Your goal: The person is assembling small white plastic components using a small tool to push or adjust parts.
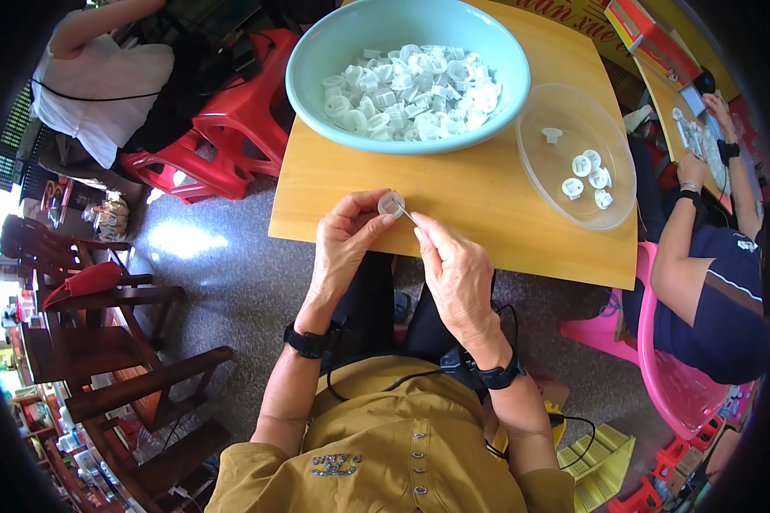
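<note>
From the head view I see my left hand (344, 242) raised over the near edge of the square pale wooden table (479, 201), fingers pinched shut around a small round white plastic cap (391, 203). My right hand (455, 269) is closed too, thumb and forefinger gripping a thin metal pin (409, 216) whose tip meets the cap's rim. Both hands sit just in front of my chest, close together.

Beyond them stands a large pale green plastic basin (312, 73) heaped with similar white caps (411, 90). To its right lies a clear shallow plastic dish (546, 179) holding only a few white pieces (589, 175).

I judge the step in hand to be working the pin into or along the cap; few pieces lie in the dish, so the job looks early. The next move seems to call for a steady, fine push with the right hand while the left holds the cap square.

A second person (714, 291) sits at right on a pink plastic chair (672, 376).
</note>
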Demonstrator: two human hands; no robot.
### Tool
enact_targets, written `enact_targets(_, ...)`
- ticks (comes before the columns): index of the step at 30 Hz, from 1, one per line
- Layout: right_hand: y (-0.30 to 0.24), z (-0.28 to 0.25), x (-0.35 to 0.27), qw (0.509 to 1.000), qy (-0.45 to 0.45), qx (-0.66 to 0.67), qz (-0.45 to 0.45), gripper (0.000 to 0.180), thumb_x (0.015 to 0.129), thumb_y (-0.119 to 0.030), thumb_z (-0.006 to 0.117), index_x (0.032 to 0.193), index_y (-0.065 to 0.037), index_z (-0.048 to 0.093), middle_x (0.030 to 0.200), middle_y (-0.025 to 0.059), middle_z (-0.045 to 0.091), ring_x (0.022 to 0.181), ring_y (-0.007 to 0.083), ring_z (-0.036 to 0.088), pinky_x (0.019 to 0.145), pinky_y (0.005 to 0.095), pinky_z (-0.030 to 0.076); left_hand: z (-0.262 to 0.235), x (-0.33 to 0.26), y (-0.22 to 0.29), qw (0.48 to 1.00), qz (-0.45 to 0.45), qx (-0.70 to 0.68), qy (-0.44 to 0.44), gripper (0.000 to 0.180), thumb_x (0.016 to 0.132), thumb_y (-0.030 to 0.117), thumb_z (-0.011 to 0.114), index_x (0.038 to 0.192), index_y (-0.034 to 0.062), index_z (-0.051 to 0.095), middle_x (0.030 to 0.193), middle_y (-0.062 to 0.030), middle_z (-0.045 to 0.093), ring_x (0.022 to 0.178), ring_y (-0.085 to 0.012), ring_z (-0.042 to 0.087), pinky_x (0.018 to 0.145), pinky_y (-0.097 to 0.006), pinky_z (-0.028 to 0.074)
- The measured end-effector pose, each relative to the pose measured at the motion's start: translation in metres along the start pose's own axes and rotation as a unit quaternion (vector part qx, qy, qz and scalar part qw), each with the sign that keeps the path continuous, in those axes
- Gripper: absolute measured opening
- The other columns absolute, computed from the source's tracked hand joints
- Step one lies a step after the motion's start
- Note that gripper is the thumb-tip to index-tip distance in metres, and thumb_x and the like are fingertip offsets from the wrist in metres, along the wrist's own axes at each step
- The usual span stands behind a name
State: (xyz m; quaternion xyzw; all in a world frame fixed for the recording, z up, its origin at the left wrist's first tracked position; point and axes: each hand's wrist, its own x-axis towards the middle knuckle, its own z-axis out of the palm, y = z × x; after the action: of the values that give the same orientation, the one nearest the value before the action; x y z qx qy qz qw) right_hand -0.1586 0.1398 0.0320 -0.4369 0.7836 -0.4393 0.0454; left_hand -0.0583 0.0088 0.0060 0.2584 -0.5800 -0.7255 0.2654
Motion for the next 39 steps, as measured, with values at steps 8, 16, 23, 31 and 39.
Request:
enact_targets(8, 0.001, -0.005, 0.001, 0.999, -0.02, -0.046, -0.021, 0.019, 0.09, -0.012, 0.059, 0.107, -0.008, 0.065, 0.085, 0.0112, 0.068, 0.073, 0.0281, 0.066, 0.064, 0.0362, 0.052, 0.001, 0.0, -0.005, 0.999, 0.023, 0.032, 0.0, 0.029, 0.089, 0.0, 0.064, 0.117, -0.0038, 0.059, 0.108, -0.0086, 0.066, 0.099, -0.012, 0.063, 0.09, -0.024, 0.05)
enact_targets(16, -0.001, -0.013, 0.005, 0.998, -0.063, -0.008, -0.002, 0.017, 0.089, -0.009, 0.058, 0.103, -0.003, 0.065, 0.086, 0.0144, 0.068, 0.077, 0.0312, 0.066, 0.07, 0.0393, 0.052, 0.001, 0.0, -0.009, 0.995, 0.039, 0.09, -0.008, 0.028, 0.089, -0.003, 0.063, 0.116, -0.0024, 0.06, 0.111, -0.008, 0.065, 0.103, -0.0134, 0.062, 0.094, -0.026, 0.049)
enact_targets(23, -0.001, -0.013, 0.004, 0.996, -0.085, -0.014, 0.004, 0.017, 0.087, -0.006, 0.058, 0.101, -0.001, 0.065, 0.08, 0.0157, 0.067, 0.074, 0.033, 0.065, 0.067, 0.0415, 0.052, 0.001, -0.001, -0.011, 0.993, 0.061, 0.105, -0.016, 0.027, 0.088, -0.005, 0.062, 0.115, -0.0013, 0.062, 0.115, -0.0077, 0.064, 0.104, -0.0139, 0.062, 0.094, -0.026, 0.049)
enact_targets(31, -0.01, -0.017, 0.004, 0.969, -0.155, -0.186, -0.052, 0.029, 0.082, -0.004, 0.06, 0.111, 0.001, 0.058, 0.078, 0.0112, 0.066, 0.071, 0.0276, 0.067, 0.063, 0.0364, 0.054, 0.0, -0.001, -0.014, 0.989, 0.081, 0.125, -0.014, 0.026, 0.087, -0.006, 0.062, 0.112, -0.0006, 0.062, 0.117, -0.0089, 0.063, 0.105, -0.0149, 0.062, 0.094, -0.027, 0.049)
enact_targets(39, -0.02, -0.014, 0.007, 0.897, -0.169, -0.383, -0.142, 0.027, 0.081, -0.006, 0.06, 0.107, 0.001, 0.059, 0.068, 0.0057, 0.059, 0.056, 0.0165, 0.064, 0.051, 0.0276, 0.052, 0.001, 0.001, -0.013, 0.987, 0.093, 0.129, -0.003, 0.024, 0.086, -0.004, 0.064, 0.109, -0.0009, 0.064, 0.114, -0.0103, 0.064, 0.1, -0.0156, 0.063, 0.089, -0.027, 0.051)
